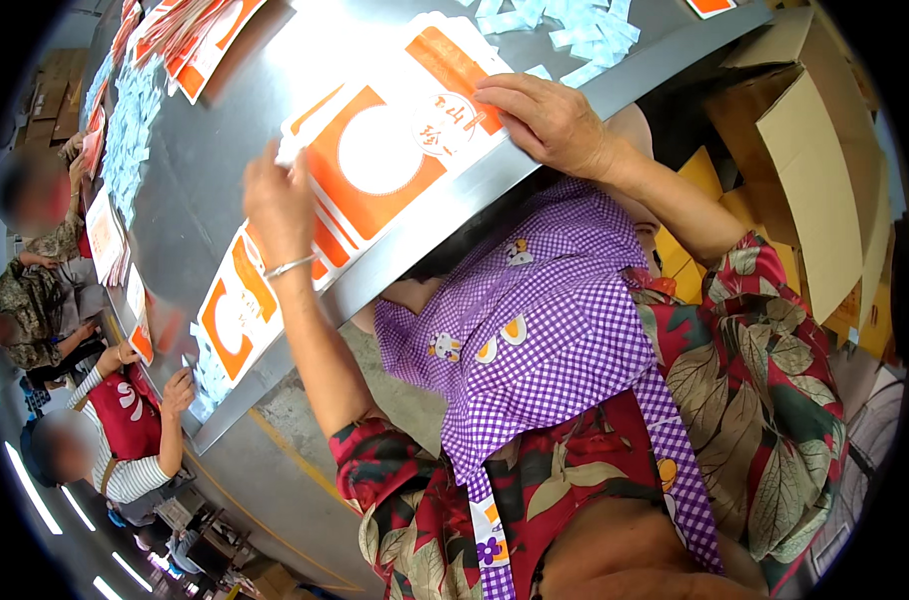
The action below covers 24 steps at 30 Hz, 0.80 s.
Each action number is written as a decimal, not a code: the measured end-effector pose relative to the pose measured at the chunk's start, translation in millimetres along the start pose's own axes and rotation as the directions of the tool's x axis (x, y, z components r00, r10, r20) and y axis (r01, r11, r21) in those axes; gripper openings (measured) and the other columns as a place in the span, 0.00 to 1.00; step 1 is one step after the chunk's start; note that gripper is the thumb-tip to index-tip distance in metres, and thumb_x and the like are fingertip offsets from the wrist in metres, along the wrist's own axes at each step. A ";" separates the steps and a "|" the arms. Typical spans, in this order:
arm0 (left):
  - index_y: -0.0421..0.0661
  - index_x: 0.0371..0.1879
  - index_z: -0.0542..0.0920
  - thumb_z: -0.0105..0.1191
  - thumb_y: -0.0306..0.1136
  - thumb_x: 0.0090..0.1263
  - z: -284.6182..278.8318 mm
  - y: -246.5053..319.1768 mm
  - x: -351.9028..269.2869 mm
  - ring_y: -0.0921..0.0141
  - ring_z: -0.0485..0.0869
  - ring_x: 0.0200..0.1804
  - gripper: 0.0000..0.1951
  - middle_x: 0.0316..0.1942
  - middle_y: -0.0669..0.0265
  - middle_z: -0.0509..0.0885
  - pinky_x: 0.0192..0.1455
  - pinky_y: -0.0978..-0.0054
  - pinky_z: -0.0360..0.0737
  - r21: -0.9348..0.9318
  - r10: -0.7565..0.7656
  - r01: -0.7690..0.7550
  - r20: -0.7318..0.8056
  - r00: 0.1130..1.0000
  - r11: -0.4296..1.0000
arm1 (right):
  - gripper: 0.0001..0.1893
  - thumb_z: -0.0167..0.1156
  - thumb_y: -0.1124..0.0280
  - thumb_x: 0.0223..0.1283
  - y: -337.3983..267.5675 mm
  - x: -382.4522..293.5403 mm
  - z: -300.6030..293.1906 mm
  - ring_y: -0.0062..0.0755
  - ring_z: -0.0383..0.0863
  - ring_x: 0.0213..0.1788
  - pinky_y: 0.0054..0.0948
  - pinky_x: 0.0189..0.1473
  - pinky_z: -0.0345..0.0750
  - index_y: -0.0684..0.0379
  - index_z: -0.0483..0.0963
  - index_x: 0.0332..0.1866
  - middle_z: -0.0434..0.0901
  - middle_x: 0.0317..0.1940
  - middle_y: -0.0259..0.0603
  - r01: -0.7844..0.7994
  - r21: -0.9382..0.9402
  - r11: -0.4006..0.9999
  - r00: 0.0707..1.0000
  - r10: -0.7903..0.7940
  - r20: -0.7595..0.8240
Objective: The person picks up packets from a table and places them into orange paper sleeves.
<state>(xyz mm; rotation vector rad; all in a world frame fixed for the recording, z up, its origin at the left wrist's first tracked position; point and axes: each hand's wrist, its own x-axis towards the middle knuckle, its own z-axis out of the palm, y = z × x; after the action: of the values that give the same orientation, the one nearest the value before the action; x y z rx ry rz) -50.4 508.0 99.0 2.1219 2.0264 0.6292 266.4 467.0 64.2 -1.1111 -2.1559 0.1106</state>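
A stack of orange and white printed packaging bags (379, 161) lies slantwise along the near edge of a metal table. My right hand (548, 124) rests on the stack's right end, fingers spread over its edge, holding it against the tabletop. Blurred by motion, my left hand (280, 202) is above the stack's left end; whether its fingers grip a bag cannot be told. Further left, a second pile of printed bags (241, 304) lies at the table's edge, partly over small light-blue packets (211, 379).
More light-blue packets are heaped at the top right (593, 34) and left (130, 127). Another bag pile (199, 37) stands at the upper left. Co-workers (128, 420) are along the table's left side. An open cardboard box (807, 180) is at the right.
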 end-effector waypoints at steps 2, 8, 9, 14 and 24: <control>0.38 0.53 0.76 0.59 0.42 0.63 29.8 37.8 11.8 0.55 0.79 0.50 0.24 0.48 0.51 0.80 0.55 0.64 0.75 -0.049 0.270 -0.272 -0.035 0.962 0.961 | 0.18 0.59 0.75 0.54 0.2 0.5 -1.0 0.39 0.80 0.49 0.33 0.49 0.78 0.58 0.72 0.53 0.78 0.50 0.42 -0.066 -0.009 0.998 0.998 0.066 -0.024; 0.36 0.52 0.75 0.60 0.39 0.61 82.2 52.9 36.5 0.56 0.76 0.55 0.24 0.51 0.50 0.78 0.60 0.64 0.71 -0.117 0.274 -0.262 0.097 0.957 0.958 | 0.18 0.57 0.72 0.56 -2.6 6.9 0.2 0.42 0.76 0.53 0.39 0.56 0.71 0.60 0.71 0.53 0.77 0.50 0.44 -0.190 -0.007 0.982 0.981 0.191 0.045; 0.36 0.52 0.75 0.59 0.39 0.61 82.2 52.8 35.1 0.55 0.76 0.55 0.24 0.52 0.50 0.78 0.60 0.64 0.71 -0.120 0.275 -0.261 0.123 0.953 0.958 | 0.18 0.57 0.72 0.56 -2.6 5.2 0.3 0.42 0.76 0.53 0.39 0.56 0.71 0.60 0.71 0.53 0.77 0.50 0.44 -0.205 -0.009 0.979 0.976 0.205 0.068; 0.36 0.55 0.74 0.57 0.33 0.63 69.8 40.5 28.5 0.57 0.76 0.58 0.22 0.55 0.51 0.77 0.61 0.67 0.72 -0.357 0.227 -0.180 0.092 0.970 0.917 | 0.20 0.59 0.72 0.54 0.2 1.6 2.3 0.41 0.75 0.55 0.37 0.57 0.72 0.61 0.71 0.54 0.77 0.50 0.44 -0.132 0.021 0.991 0.991 0.132 0.005; 0.41 0.54 0.75 0.54 0.30 0.66 31.0 42.6 -5.8 0.63 0.77 0.56 0.18 0.53 0.58 0.78 0.61 0.66 0.72 -0.703 0.041 -0.080 -0.072 0.997 0.707 | 0.23 0.62 0.64 0.55 -14.5 24.0 -14.0 0.34 0.82 0.39 0.32 0.42 0.78 0.59 0.71 0.56 0.81 0.39 0.42 -0.414 0.356 0.838 0.902 0.325 0.285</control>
<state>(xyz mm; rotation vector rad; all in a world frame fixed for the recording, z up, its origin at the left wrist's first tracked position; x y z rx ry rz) 0.8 504.4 86.1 1.6942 1.3758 1.2420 255.8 472.5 93.1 -1.2913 -1.9352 0.8600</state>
